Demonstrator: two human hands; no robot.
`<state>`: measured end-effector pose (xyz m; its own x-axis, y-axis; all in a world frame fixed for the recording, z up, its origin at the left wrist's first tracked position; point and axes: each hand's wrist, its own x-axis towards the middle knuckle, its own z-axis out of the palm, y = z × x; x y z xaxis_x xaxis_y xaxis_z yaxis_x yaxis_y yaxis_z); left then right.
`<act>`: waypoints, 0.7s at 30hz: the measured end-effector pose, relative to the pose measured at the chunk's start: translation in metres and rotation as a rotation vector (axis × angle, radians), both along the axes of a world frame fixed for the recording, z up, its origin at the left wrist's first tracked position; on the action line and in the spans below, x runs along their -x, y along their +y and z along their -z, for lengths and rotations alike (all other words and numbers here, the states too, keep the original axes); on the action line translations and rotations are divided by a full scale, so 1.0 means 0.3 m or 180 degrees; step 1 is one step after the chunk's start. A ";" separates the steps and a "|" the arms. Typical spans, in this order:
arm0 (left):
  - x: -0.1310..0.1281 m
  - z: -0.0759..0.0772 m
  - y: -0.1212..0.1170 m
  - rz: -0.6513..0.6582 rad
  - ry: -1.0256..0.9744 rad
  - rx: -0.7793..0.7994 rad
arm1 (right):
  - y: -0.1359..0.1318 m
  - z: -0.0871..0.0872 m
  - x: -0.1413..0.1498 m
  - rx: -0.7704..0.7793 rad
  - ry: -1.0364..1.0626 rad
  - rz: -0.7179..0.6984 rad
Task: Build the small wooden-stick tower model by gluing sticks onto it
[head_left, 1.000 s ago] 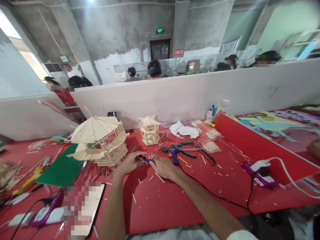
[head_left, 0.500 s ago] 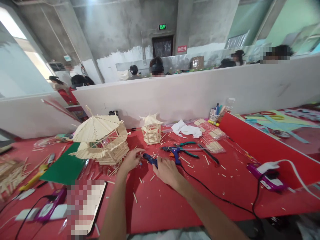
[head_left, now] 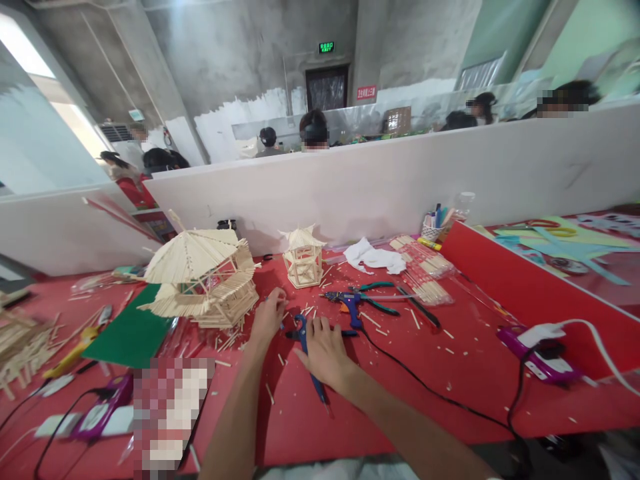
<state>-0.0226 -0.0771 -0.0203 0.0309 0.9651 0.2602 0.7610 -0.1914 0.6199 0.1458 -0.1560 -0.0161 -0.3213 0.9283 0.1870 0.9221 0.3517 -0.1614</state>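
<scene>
My right hand lies on the red table, fingers stretched out over blue-handled cutters. One handle of the cutters points back toward me. My left hand reaches forward beside it, fingertips drawn together near loose stick offcuts. I cannot make out what they pinch. A large stick pavilion model stands just left of that hand. A small stick pavilion stands behind both hands.
A blue glue gun and green-handled pliers lie right of my hands, with a black cord trailing off. Bagged sticks, white cloth, pen cup, green sheet, purple power strips. People sit beyond the white partition.
The cutters were held between both hands and now lie on the table under my right hand. My left hand has moved forward toward the small pavilion.
</scene>
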 end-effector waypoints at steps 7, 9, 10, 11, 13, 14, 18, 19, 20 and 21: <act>-0.048 -0.066 0.004 0.0592 -0.1647 0.0104 | 0.185 -0.054 -0.057 0.0464 0.2535 -0.0568; -0.066 -0.090 0.016 0.0719 -0.1593 0.0085 | 0.255 -0.048 -0.055 0.0761 0.3459 -0.0679; -0.072 -0.102 0.025 0.0709 -0.1531 0.0020 | 0.285 -0.044 -0.051 0.0978 0.3842 -0.0728; -0.075 -0.112 0.036 0.0673 -0.1444 -0.0054 | 0.311 -0.042 -0.045 0.1196 0.4138 -0.0723; -0.072 -0.129 0.061 0.0572 -0.1227 -0.0173 | 0.348 -0.041 -0.032 0.1583 0.4709 -0.0677; -0.068 -0.136 0.072 0.0527 -0.1115 -0.0225 | 0.360 -0.044 -0.026 0.1781 0.4940 -0.0663; -0.058 -0.147 0.091 0.0470 -0.0802 -0.0364 | 0.389 -0.054 -0.013 0.2363 0.5601 -0.0598; -0.059 -0.143 0.089 0.0474 -0.0765 -0.0384 | 0.395 -0.053 -0.011 0.2375 0.5645 -0.0558; -0.062 -0.136 0.085 0.0470 -0.0740 -0.0405 | 0.402 -0.049 -0.007 0.2328 0.5629 -0.0516; -0.065 -0.126 0.081 0.0452 -0.0729 -0.0433 | 0.410 -0.043 -0.003 0.2232 0.5566 -0.0483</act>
